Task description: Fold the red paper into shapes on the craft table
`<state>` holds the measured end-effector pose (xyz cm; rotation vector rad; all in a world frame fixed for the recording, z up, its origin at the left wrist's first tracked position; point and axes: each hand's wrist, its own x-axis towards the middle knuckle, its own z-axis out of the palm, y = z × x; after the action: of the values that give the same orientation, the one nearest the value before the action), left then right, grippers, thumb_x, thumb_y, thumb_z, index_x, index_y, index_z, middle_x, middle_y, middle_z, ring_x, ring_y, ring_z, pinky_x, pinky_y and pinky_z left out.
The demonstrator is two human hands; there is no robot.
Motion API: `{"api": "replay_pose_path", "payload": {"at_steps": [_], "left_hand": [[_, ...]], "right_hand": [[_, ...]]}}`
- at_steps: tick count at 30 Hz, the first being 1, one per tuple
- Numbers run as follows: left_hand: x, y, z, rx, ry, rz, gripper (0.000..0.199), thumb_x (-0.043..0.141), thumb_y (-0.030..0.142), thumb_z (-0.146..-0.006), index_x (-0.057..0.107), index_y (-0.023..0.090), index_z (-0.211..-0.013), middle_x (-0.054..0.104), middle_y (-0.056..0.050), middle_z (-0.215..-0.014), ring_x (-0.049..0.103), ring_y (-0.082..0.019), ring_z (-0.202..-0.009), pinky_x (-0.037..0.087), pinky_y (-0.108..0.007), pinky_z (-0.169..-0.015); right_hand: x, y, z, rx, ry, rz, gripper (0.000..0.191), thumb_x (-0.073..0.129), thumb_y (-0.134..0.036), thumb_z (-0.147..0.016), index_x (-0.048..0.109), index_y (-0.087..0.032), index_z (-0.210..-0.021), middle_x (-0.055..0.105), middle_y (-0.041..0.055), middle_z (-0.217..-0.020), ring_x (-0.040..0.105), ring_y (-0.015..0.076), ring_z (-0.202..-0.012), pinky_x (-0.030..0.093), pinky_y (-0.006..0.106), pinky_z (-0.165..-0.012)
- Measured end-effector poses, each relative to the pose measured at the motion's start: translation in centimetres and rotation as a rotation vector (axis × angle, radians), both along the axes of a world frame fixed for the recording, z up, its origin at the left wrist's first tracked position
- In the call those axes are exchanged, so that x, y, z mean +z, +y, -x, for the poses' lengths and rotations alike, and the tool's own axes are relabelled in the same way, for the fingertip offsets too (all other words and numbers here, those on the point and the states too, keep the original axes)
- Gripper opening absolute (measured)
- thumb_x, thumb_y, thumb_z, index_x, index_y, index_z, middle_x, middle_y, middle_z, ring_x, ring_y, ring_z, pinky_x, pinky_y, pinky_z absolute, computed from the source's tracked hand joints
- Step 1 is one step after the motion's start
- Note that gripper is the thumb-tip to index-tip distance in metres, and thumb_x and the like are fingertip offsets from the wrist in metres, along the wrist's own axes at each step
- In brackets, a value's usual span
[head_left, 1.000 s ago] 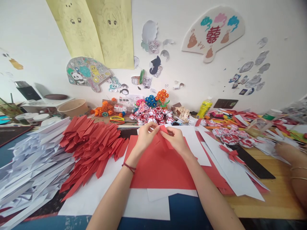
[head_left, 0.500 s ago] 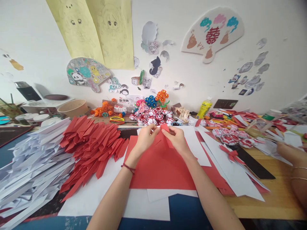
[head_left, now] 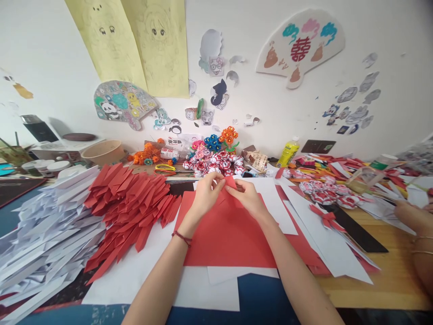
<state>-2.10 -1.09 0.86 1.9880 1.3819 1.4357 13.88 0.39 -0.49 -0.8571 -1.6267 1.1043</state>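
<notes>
Between my two hands is a small folded strip of red paper (head_left: 230,182), held above the far part of a large red sheet (head_left: 230,239). My left hand (head_left: 207,192) pinches the strip's left side with thumb and forefinger. From the right, my right hand (head_left: 248,196) grips it with the thumb across its front; its lower end is partly behind that hand. The red sheet lies over white sheets (head_left: 206,291). Left of my hands is a heap of folded red paper pieces (head_left: 131,207), beside a larger heap of folded white pieces (head_left: 57,234).
Red-and-white paper flowers (head_left: 221,164) stand behind my hands, with yellow-handled scissors (head_left: 165,169) to their left. A yellow bottle (head_left: 288,152) is by the wall. White strips (head_left: 324,234) lie to the right. Another person's hand (head_left: 411,216) is at the far right.
The top of the red strip has tilted left and now looks pointed, with my right thumb and fingers shifted slightly left. The other person's hand has moved a little right.
</notes>
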Motion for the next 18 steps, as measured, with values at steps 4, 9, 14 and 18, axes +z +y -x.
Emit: {"api": "replay_pose_path", "payload": {"at_steps": [4, 9, 14, 18], "left_hand": [[0.0, 0.2, 0.5, 0.068, -0.138, -0.037, 0.017, 0.052, 0.032, -0.089, 0.063, 0.019, -0.089, 0.063, -0.001, -0.082, 0.053, -0.011, -0.068, 0.040, -0.022, -0.064], [-0.4, 0.8, 1.1, 0.087, -0.145, 0.120, 0.017, 0.060, 0.035, -0.081, 0.063, 0.018, -0.080, 0.059, 0.001, -0.071, 0.049, -0.011, -0.060, 0.036, -0.022, -0.058], [-0.9, 0.5, 0.3, -0.026, 0.118, 0.207, 0.016, 0.060, 0.032, -0.077, 0.064, 0.017, -0.075, 0.061, 0.001, -0.074, 0.049, -0.011, -0.063, 0.035, -0.022, -0.059], [-1.2, 0.1, -0.3, -0.056, 0.162, 0.257, 0.026, 0.060, 0.041, -0.078, 0.066, 0.016, -0.076, 0.060, 0.001, -0.071, 0.047, -0.011, -0.062, 0.031, -0.022, -0.055]], "right_hand": [[-0.1, 0.4, -0.4, 0.080, 0.019, 0.118, 0.030, 0.074, -0.042, -0.072, 0.071, -0.019, -0.090, 0.070, 0.0045, -0.088, 0.063, 0.0200, -0.079, 0.047, 0.029, -0.068], [-0.3, 1.6, -1.7, -0.150, 0.238, 0.198, 0.026, 0.079, -0.039, -0.067, 0.069, -0.017, -0.077, 0.061, -0.0005, -0.062, 0.054, 0.0121, -0.058, 0.042, 0.025, -0.058], [-0.2, 1.9, -2.0, -0.161, 0.442, 0.276, 0.027, 0.082, -0.037, -0.063, 0.069, -0.018, -0.077, 0.062, -0.0013, -0.063, 0.054, 0.0103, -0.056, 0.042, 0.024, -0.056], [0.1, 1.3, -1.2, -0.068, 0.402, 0.233, 0.035, 0.079, -0.041, -0.069, 0.069, -0.020, -0.095, 0.067, 0.0011, -0.077, 0.059, 0.0122, -0.062, 0.043, 0.025, -0.059]]}}
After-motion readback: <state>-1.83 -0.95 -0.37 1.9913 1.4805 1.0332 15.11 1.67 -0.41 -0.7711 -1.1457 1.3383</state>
